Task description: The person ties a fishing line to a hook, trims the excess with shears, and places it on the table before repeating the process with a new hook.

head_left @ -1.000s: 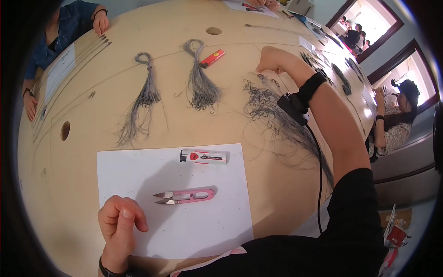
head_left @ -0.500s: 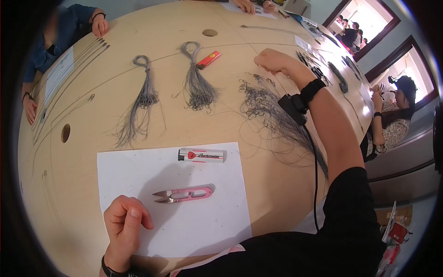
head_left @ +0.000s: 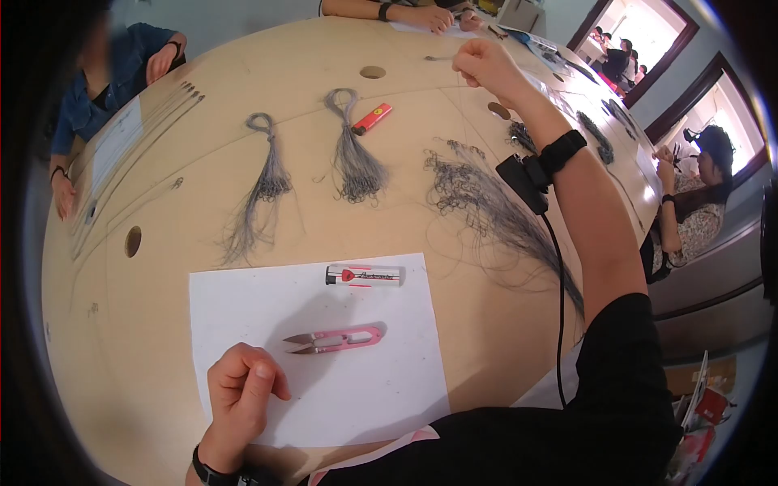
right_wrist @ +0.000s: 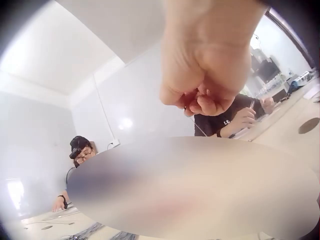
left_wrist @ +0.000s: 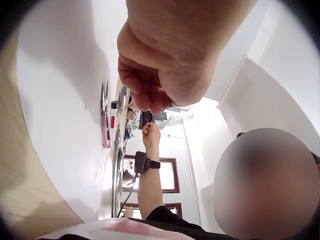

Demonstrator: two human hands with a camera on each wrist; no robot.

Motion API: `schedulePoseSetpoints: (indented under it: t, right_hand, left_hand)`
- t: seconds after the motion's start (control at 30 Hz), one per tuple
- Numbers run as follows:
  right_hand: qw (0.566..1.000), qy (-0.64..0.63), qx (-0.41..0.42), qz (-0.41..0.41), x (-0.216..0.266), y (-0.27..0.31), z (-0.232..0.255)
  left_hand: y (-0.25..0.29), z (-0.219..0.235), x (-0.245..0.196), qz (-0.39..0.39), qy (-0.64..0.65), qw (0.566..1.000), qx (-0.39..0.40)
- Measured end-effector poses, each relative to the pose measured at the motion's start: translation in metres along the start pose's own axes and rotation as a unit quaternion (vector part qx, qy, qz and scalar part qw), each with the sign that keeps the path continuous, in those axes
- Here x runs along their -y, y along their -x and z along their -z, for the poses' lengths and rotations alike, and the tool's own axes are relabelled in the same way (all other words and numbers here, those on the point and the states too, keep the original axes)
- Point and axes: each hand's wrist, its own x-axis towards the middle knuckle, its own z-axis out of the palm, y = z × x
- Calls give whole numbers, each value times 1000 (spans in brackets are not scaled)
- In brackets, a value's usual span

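Note:
In the head view my left hand point(head_left: 245, 393) hangs over the near left of the white paper point(head_left: 389, 389), fingers curled, thumb against the index finger. Whether it holds anything I cannot tell. Pink thread snips point(head_left: 336, 338) lie on the paper in front of it, a white lighter point(head_left: 365, 276) beyond. My right hand point(head_left: 489, 66) is raised toward the far side, fingers curled in a pinch; a thin fishing line point(right_wrist: 193, 121) shows at its fingertips in the right wrist view. Nearer than that hand, a spread bundle of hooks on grey line point(head_left: 494, 206) lies on the table.
Two looped bundles of hooked line point(head_left: 271, 178) point(head_left: 356, 166) lie at mid-table, with a red lighter point(head_left: 373, 119) by the second. Round holes point(head_left: 133, 241) pierce the wooden table point(head_left: 138, 340). Other people sit around it. A black cable point(head_left: 559, 308) runs from my right wrist camera.
My right hand has moved up and farther out over the table, away from the spread hook bundle. The left hand keeps its curled pose, shifting slightly right in view.

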Motion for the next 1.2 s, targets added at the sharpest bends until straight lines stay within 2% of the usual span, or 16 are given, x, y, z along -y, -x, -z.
schedulePoseSetpoints:
  t: [0.13,0.23,0.27,0.33,0.43,0.5,0.53,0.57,0.63,0.7,0.73,0.8,0.97,1.03,1.1,1.2]
  right_hand:
    - [998,-25,-45,29,22,-2,2]
    - [989,-114,-79,52,64,8,6]
    - [983,-151,-79,68,78,12,4]
    - [981,-167,-37,96,113,35,-4]
    - [974,-191,-36,114,162,83,-33]
    - [982,-99,-11,162,187,118,-47]
    - [980,-99,17,174,198,134,-46]
    - [977,-91,41,187,204,148,-47]
    - [948,-124,45,289,213,170,-66]
    - [915,-77,92,384,224,180,-74]
    - [895,-46,122,427,228,182,-75]
    - [866,-35,103,488,229,183,-88]
    - [857,-27,7,514,229,192,-94]
    - [855,-13,-23,517,229,194,-96]
    - [864,-16,-21,503,228,197,-100]
    - [880,-5,-15,475,224,200,-107]
  left_hand:
    - [-1,1,-2,13,20,1000,14]
    - [1,-1,-7,33,25,999,-6]
    - [0,0,-6,35,11,999,17]
    - [2,5,-1,35,2,999,40]
    - [0,5,-1,15,-20,998,66]
    - [0,5,-14,9,-27,996,89]
    - [4,5,-23,13,-34,996,79]
    - [5,4,-27,-11,-32,997,64]
    - [3,0,-38,-47,-26,997,57]
    - [3,-11,-53,-162,-25,985,-54]
    - [1,-16,-61,-171,-18,984,-42]
    - [-1,-21,-72,-277,63,958,-43]
    - [2,-29,-81,-297,94,949,-48]
    - [6,-32,-83,-302,108,943,-92]
    - [5,-34,-81,-293,122,941,-120]
    - [-1,-29,-73,-335,77,928,-146]
